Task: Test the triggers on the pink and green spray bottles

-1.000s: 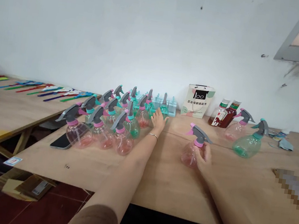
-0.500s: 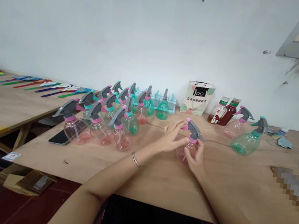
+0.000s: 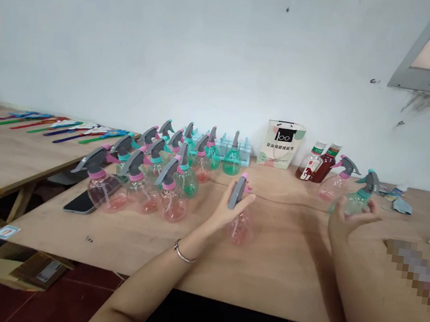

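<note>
My left hand (image 3: pixel 228 205) is closed round the neck of a clear pink spray bottle (image 3: pixel 240 231) with a grey trigger head. That bottle stands close to upright in front of me, its trigger turned my way. On the right, my right hand (image 3: pixel 345 220) is open, thumb and fingers spread, in front of a green spray bottle (image 3: pixel 355 202) with a grey and teal head. The hand hides part of that bottle, and I cannot tell whether they touch. Just behind it is another pink spray bottle (image 3: pixel 332 187).
Several pink and green spray bottles (image 3: pixel 172 205) are grouped at the left, near a phone (image 3: pixel 80 202). Against the wall stand a pale blue rack (image 3: pixel 245 152), a paper bag (image 3: pixel 276 151) and two drink bottles (image 3: pixel 327 162). Colourful flat strips (image 3: pixel 71 127) lie on the left table.
My right hand has let go of the pink spray bottle and moved right to the green one. My left hand has taken the pink bottle by its neck, shifting it left and turning it.
</note>
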### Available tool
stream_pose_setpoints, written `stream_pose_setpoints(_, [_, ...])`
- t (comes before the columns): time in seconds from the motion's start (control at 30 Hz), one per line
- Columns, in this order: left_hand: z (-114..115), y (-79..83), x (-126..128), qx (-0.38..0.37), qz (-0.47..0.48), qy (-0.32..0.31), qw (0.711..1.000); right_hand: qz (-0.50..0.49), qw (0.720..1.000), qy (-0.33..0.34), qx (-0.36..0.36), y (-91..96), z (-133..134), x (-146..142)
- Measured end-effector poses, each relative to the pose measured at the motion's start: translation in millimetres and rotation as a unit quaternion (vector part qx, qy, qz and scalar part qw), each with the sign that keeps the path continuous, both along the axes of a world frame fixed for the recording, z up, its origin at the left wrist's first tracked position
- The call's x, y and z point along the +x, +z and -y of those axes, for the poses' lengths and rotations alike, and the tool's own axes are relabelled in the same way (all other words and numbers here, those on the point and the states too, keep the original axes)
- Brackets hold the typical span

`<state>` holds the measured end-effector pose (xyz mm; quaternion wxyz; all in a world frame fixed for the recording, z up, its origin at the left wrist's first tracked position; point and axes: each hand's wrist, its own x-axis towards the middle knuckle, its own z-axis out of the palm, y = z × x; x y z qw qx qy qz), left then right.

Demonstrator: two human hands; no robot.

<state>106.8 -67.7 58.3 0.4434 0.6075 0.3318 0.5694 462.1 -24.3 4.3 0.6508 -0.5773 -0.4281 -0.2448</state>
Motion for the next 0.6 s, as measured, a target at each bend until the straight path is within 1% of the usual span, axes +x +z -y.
stream_pose_setpoints(0.03, [1.5,2.5,-2.2,-0.012,0.022,0.0,1.0,-0.051,0.997,-0.05,-0.012,0.7,-6.8,15.5])
stream_pose_setpoints(0.07, [2.6,4.9,-4.1,-0.023,0.038,0.001,0.999,-0.093,0.992,-0.079,-0.034,0.3,-12.9,27.9])
stream_pose_setpoints(0.1, [3.4,7.1,-5.8,-0.031,0.048,0.001,0.998,-0.119,0.986,-0.092,-0.065,-1.0,-18.0,37.2])
stream_pose_setpoints(0.2, [3.9,12.1,-10.6,-0.045,0.05,-0.023,0.997,-0.141,0.975,-0.084,-0.15,-8.0,-27.0,50.2])
stream_pose_setpoints(0.3, [3.4,14.1,-13.9,-0.039,0.057,-0.044,0.997,-0.141,0.97,-0.093,-0.177,-15.0,-28.3,52.5])
stream_pose_setpoints(0.4, [2.3,13.7,-14.6,-0.027,0.084,-0.056,0.995,-0.137,0.963,-0.108,-0.207,-19.4,-25.9,52.3])
stream_pose_setpoints(0.47, [2.1,13.5,-14.5,-0.026,0.104,-0.069,0.992,-0.118,0.963,-0.101,-0.222,-21.5,-23.7,48.8])
stream_pose_setpoints(0.5, [2.3,13.7,-14.7,-0.033,0.113,-0.077,0.99,-0.106,0.966,-0.091,-0.216,-22.6,-22.5,45.2])
stream_pose_setpoints(0.53, [2.8,14.2,-15.1,-0.043,0.119,-0.086,0.988,-0.092,0.972,-0.065,-0.204,-24.1,-21.2,40.1])
stream_pose_setpoints(0.6, [4.4,15.4,-16.5,-0.079,0.128,-0.111,0.982,-0.06,0.983,0.014,-0.174,-28.3,-18.7,25.0])
